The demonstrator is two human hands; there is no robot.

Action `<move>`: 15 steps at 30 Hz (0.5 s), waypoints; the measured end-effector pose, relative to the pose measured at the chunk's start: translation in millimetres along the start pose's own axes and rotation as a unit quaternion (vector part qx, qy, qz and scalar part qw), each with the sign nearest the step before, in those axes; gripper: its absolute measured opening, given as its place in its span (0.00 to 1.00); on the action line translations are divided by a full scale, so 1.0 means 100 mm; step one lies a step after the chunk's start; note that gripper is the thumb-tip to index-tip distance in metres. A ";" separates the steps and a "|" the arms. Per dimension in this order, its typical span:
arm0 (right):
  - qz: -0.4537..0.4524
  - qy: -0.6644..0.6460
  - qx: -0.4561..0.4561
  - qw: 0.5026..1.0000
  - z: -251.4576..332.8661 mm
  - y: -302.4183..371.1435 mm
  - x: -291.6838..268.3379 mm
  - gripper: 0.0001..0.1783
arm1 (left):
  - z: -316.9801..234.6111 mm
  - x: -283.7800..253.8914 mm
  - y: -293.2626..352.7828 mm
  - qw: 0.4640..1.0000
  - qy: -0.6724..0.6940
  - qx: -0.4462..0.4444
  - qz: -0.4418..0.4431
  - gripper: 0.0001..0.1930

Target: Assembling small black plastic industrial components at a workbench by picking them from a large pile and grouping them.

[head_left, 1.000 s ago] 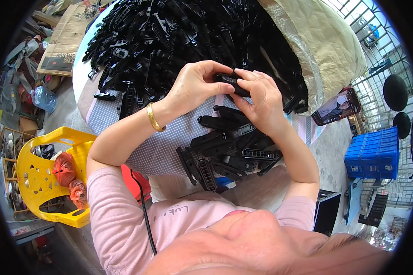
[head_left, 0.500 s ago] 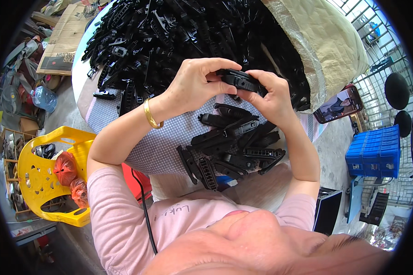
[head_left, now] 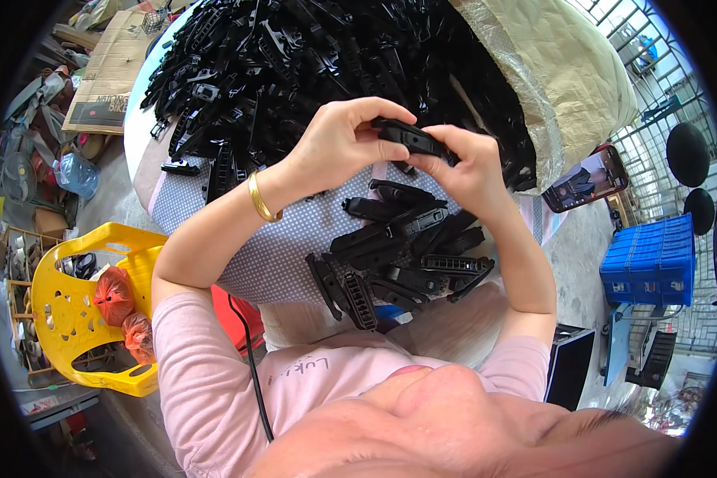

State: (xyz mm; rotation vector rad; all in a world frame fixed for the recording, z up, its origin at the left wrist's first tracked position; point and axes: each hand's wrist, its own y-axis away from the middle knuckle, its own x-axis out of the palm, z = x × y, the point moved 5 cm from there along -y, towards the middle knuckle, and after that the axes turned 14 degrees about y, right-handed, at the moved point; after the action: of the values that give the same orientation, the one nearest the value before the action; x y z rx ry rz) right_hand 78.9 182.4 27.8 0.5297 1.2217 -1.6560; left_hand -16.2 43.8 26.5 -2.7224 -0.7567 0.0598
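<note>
Between my two hands is a long black plastic part (head_left: 410,138), held above the table near the front of the big pile. My left hand (head_left: 358,135) pinches its left end between thumb and fingers; a gold bangle circles that wrist. Its right end is gripped by the thumb and fingers of my right hand (head_left: 466,155). Below my hands, close to my body, lies a smaller heap of similar black parts (head_left: 406,243), some with ladder-like slots. A large pile of black plastic parts (head_left: 295,56) covers the far side of the table.
A dotted cloth (head_left: 255,247) covers the table. At the pile's right rests an open tan sack (head_left: 566,72), with a phone (head_left: 588,179) beside it. A yellow chair (head_left: 64,295) holding red bags stands left; a blue crate (head_left: 648,261) stands right.
The black part has turned in my fingers, now showing a smoother long face and tilting down toward the right. Both hands stay nearly in place.
</note>
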 end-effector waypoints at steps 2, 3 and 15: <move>0.088 -0.221 0.080 0.968 -0.18 -0.07 0.05 0.19 | 0.04 -0.01 -0.01 0.996 0.045 -0.073 0.003 0.18; 0.079 -0.344 0.093 0.931 -0.28 -0.10 0.02 0.19 | 0.07 -0.01 0.00 0.996 0.045 -0.072 0.003 0.18; 0.026 0.271 0.102 0.957 -0.56 -0.08 0.03 0.20 | 0.14 0.13 0.00 0.847 -0.490 0.195 0.065 0.15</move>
State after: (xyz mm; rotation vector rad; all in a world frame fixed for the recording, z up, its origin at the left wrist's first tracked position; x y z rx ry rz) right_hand 60.1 231.5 6.3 1.1951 1.4098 -1.6526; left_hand -6.9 54.3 13.3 -2.2016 -0.6602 1.5351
